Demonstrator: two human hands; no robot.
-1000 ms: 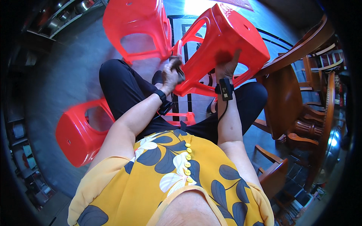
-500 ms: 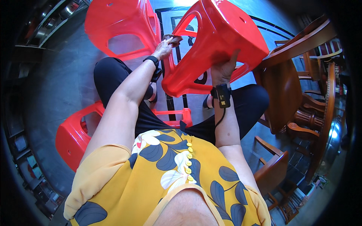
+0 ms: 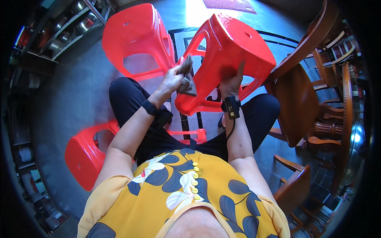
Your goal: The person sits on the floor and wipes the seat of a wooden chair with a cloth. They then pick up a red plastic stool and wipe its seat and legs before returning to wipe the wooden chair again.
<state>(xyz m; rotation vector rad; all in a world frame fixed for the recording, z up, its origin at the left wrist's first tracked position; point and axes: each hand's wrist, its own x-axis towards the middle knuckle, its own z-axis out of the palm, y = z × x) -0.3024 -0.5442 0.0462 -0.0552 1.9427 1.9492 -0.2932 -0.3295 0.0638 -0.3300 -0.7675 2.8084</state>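
A red plastic stool is tilted in front of me between my knees, its seat turned up and to the far right. My right hand grips it by the near edge, thumb up along the red surface; its other fingers are partly hidden. In my left hand is a crumpled, dark checked cloth, pinched between thumb and fingers. The cloth hangs beside the stool's left leg; whether it touches the plastic I cannot tell.
Another red stool stands at the far left, close to the held one. A third lies tipped by my left thigh. Wooden chairs crowd the right, and a metal rack with pots stands far left. A reddish mat lies far ahead.
My left hand has drawn the cloth back toward me, and more of the cloth hangs down now. My right hand keeps its grip on the stool. The view has shifted slightly.
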